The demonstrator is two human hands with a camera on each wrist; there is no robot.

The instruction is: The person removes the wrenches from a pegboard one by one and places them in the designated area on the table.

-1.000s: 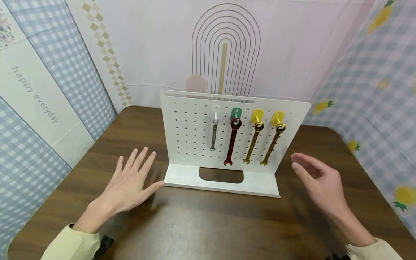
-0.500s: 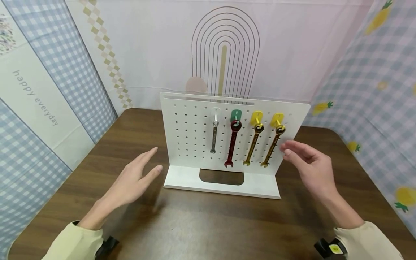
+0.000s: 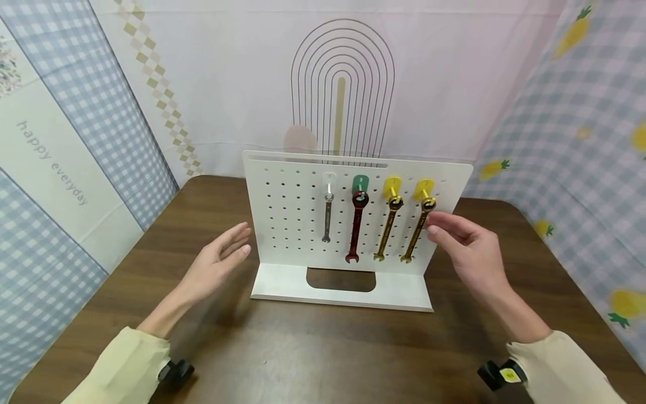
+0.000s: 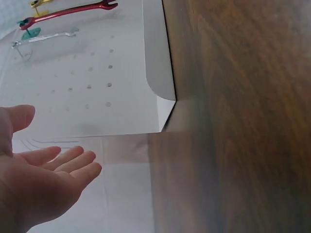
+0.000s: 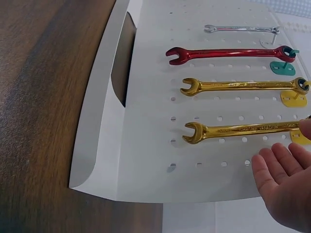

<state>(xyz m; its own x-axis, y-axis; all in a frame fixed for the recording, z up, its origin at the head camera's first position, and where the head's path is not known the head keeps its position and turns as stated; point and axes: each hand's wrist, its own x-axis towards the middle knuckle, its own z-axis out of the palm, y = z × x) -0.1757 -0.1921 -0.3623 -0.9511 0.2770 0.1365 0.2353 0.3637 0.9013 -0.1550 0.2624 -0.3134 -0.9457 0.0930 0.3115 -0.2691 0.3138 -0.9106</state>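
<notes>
A white pegboard (image 3: pixel 287 258) stands upright on its base. Two gold combination wrenches hang at its right side, the outer gold wrench (image 3: pixel 415 238) and the inner gold wrench (image 3: pixel 387 230). To their left hang a red wrench (image 3: pixel 356 230) and a small silver wrench (image 3: pixel 327 221). My right hand (image 3: pixel 471 247) is at the outer gold wrench's upper part, fingers extended; in the right wrist view the thumb (image 5: pixel 305 128) overlaps its shank, contact unclear. Beside the board's left edge, my left hand (image 3: pixel 214 264) holds nothing, fingers fairly straight and thumb apart.
Yellow hooks (image 3: pixel 424 188), a green hook (image 3: pixel 360 182) and a clear hook (image 3: pixel 328 180) carry the wrenches. The board's base has a cutout (image 3: pixel 340 279) at its middle. Brown wooden tabletop (image 3: pixel 303 348) lies in front, with patterned cloth (image 3: pixel 227 84) behind and at both sides.
My right hand has moved leftward from beside the board to the outer gold wrench. The left hand has turned on its side, its fingers drawn together. The wrenches hang as before.
</notes>
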